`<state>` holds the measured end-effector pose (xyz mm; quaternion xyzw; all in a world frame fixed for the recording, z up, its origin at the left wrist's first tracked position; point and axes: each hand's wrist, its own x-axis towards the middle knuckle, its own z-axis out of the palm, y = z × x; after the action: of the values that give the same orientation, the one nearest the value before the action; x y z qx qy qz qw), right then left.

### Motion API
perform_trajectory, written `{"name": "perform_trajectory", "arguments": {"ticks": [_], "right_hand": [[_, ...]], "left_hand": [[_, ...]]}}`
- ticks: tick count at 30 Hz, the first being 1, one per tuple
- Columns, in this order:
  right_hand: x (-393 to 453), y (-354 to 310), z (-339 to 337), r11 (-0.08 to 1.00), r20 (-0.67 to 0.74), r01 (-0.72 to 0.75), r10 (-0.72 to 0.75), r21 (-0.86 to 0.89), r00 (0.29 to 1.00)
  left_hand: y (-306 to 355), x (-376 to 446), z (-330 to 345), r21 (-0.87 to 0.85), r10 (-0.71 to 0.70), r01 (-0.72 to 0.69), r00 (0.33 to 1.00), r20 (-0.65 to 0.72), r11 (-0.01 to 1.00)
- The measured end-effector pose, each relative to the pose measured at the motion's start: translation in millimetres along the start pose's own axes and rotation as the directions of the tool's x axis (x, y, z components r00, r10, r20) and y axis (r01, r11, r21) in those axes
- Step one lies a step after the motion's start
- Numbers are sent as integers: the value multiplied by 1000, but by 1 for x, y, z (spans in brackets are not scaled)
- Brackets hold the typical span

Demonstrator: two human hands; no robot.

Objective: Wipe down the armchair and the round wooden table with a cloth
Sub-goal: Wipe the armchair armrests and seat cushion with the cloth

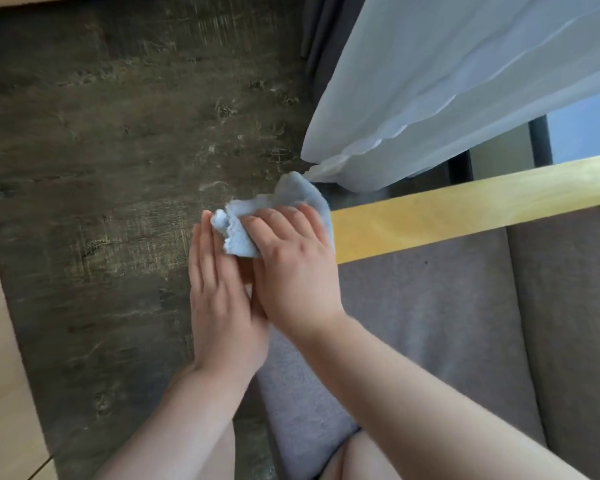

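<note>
Presently, both hands meet at the near end of the armchair's wooden armrest (pixel 465 216), a pale yellow rail that runs from the middle of the view out to the right edge. The right hand (pixel 291 268) lies palm down over a light blue cloth (pixel 274 216), its fingers (pixel 274 223) curled across the fabric and pressing it against the end of the rail; that grip is closed on the cloth. The left hand (pixel 222 306) stands just beside it, fingers straight and together, its fingertips touching the bunched left edge of the cloth; whether it actually clasps the fabric cannot be told. The two hands overlap at the thumbs.

The cloth is crumpled, one fold rising toward the hem of a white sheer curtain (pixel 447 91) that hangs above the rail. Whether cloth and curtain touch cannot be told.

Below the rail lie the grey upholstered cushions (pixel 465 323) of the armchair, divided by a seam on the right. The dark wood-grain floor (pixel 118 150) fills the left half of the view. A pale wooden surface (pixel 0 375) shows along the left edge; what it belongs to cannot be told.
</note>
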<state>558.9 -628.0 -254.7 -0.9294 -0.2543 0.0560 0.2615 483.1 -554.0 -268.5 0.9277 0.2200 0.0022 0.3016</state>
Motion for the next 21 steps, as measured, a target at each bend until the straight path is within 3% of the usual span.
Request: {"name": "perform_trajectory", "arguments": {"ticks": [2,3,6,8,9,11,13,14,16,18,19,21], "right_hand": [[-6,32,-9,995,5,99,-99,3,995],[-11,57,-19,998,-22,62,-62,-33,998],[-23,110,-47,968,-228,-234,210,-85,951],[-22,94,-35,947,-298,-320,299,-25,907],[-26,77,-24,963,-263,-270,256,-18,930],[-46,61,-16,999,-169,-34,31,-15,985],[-61,95,-35,988,-98,130,-138,-83,986],[-64,121,-49,983,-111,114,-130,-142,985],[-53,163,-71,973,-276,-159,109,-165,955],[-33,159,-69,902,-416,-426,364,-64,833],[-32,146,-60,902,-426,-429,369,-50,826],[-57,126,-46,973,-353,-217,176,-82,919]], "left_hand": [[2,2,-6,129,44,-51,997,57,990],[4,4,-9,184,79,-95,993,89,978],[19,16,-7,190,186,-221,964,188,957],[32,27,4,176,234,-276,945,229,945],[37,32,9,174,249,-293,939,237,940],[45,39,16,175,252,-297,938,238,939],[48,40,16,215,257,-318,928,268,923],[50,39,16,228,252,-322,924,288,919],[57,37,17,234,214,-284,935,284,930],[68,36,25,251,208,-275,942,263,928],[74,35,31,266,216,-287,939,268,920],[83,35,40,264,244,-316,931,272,911]]}}
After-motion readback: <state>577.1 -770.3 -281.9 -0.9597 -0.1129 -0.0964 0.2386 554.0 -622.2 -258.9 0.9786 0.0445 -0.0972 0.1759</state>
